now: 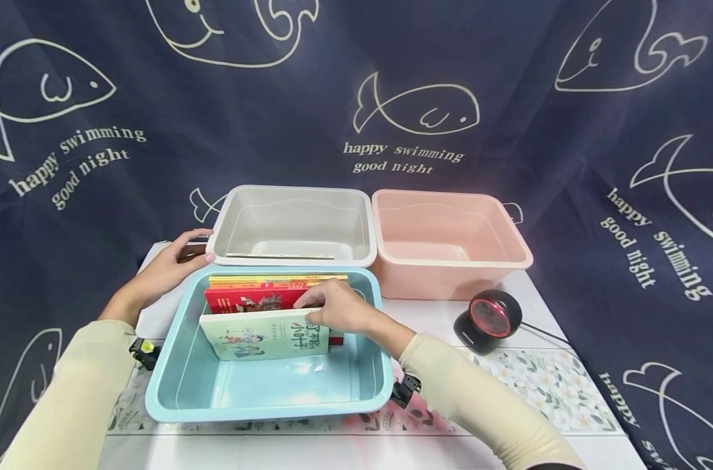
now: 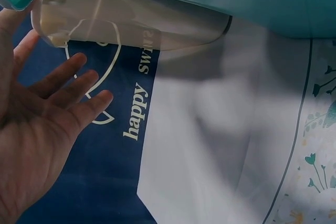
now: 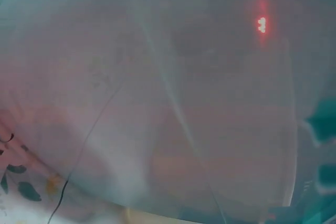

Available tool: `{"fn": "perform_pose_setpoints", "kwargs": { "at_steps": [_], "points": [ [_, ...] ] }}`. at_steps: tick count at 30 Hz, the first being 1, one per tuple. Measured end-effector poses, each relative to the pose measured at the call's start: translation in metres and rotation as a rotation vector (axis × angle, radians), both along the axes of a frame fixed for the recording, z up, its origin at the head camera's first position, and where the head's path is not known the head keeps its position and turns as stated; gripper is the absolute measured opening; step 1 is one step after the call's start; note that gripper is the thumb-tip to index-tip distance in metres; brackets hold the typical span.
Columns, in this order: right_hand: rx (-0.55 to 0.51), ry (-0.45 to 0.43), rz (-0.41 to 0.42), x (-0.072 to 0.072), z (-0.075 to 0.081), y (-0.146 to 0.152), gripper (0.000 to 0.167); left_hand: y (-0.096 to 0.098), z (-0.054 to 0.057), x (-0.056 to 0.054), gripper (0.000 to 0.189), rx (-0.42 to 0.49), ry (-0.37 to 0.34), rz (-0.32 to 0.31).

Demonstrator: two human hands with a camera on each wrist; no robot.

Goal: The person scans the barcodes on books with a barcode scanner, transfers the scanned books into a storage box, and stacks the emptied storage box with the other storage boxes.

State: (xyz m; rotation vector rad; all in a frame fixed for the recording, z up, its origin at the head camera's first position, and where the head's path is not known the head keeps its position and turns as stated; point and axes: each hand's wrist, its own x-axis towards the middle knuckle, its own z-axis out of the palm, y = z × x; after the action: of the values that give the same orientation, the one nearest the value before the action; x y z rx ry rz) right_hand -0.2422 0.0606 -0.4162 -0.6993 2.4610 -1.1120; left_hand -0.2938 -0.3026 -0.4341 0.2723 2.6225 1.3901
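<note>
My right hand [image 1: 340,307] pinches the top edge of a pale green book [image 1: 262,336] near its right end. This book leans upright inside the light blue bin [image 1: 268,415]. Just behind it stand a red book [image 1: 253,300] and several yellow- and orange-edged books [image 1: 274,279]. My left hand [image 1: 171,266] has its fingers spread at the left corner of the grey bin [image 1: 292,190]. In the left wrist view, that hand [image 2: 47,114] holds nothing, its fingertips close to the bins. The bin wall fills the right wrist view and hides the right hand there.
A pink bin [image 1: 450,264] stands beside the grey one at the back right. One thin book edge [image 1: 280,256] shows inside the grey bin. A black scanner [image 1: 488,316] with a red glow and a cable sits right of the blue bin. Dark fabric [image 1: 415,39] hangs behind.
</note>
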Motion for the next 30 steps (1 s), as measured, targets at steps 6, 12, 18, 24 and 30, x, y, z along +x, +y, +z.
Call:
{"fn": "perform_pose_setpoints", "kwargs": {
  "at_steps": [6,12,18,24,30],
  "points": [
    [0.033,-0.001,0.018,-0.001,0.0,-0.003,0.024,-0.001,0.001,0.002,0.076,-0.009,-0.001,0.009],
    [0.012,0.006,0.008,0.002,0.001,-0.001,0.018,-0.002,0.001,0.003,0.076,-0.004,0.001,0.008],
    [-0.072,0.01,-0.034,0.005,0.002,0.003,0.018,-0.001,-0.001,0.002,0.075,-0.006,-0.002,0.008],
    [-0.144,0.015,-0.075,0.009,0.006,0.012,0.02,0.0,-0.003,0.0,0.076,-0.004,0.003,-0.002],
    [-0.213,0.022,-0.113,0.013,0.02,0.019,0.022,0.001,-0.001,0.001,0.076,-0.004,0.012,-0.003]
  ]
}}
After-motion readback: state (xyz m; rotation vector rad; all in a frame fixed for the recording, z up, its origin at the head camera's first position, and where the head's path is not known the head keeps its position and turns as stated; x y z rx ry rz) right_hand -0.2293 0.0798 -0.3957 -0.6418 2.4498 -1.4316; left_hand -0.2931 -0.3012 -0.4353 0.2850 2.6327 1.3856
